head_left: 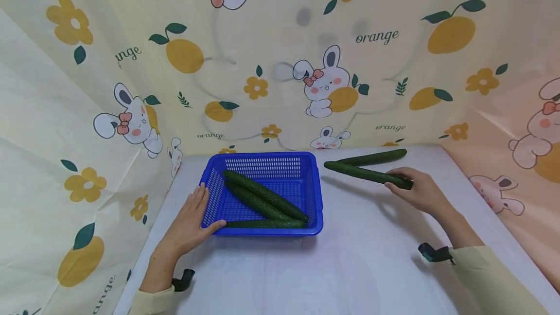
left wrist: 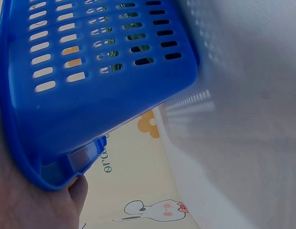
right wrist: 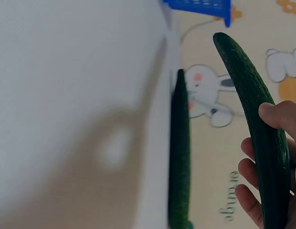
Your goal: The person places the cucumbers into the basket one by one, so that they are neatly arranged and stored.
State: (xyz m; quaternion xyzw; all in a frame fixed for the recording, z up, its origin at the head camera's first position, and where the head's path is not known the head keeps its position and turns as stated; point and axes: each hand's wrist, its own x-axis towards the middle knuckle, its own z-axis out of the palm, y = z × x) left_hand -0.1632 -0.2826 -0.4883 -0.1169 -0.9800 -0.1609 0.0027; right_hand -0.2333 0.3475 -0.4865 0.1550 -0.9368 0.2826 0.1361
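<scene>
3 cucumbers point(head_left: 267, 196) lay in the basket point(head_left: 262, 232); 2 remained outside. The right hand point(head_left: 422, 191) pinched the held cucumber point(head_left: 360, 172) near its right end, above the table point(head_left: 271, 276), where the loose cucumber point(head_left: 378, 157) lay. The left hand point(head_left: 187, 222), fingers straight, touched the basket's rim. The held cucumber looked long, dark green, slightly curved.

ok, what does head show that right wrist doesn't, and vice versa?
Head only: left hand at the basket, three cucumbers inside, both sleeves.
Right wrist only: three right fingertips past the held cucumber.
Both: right hand gripping that cucumber, the loose cucumber on the table, the patterned sheet, and the basket, partly cut off in right wrist.
</scene>
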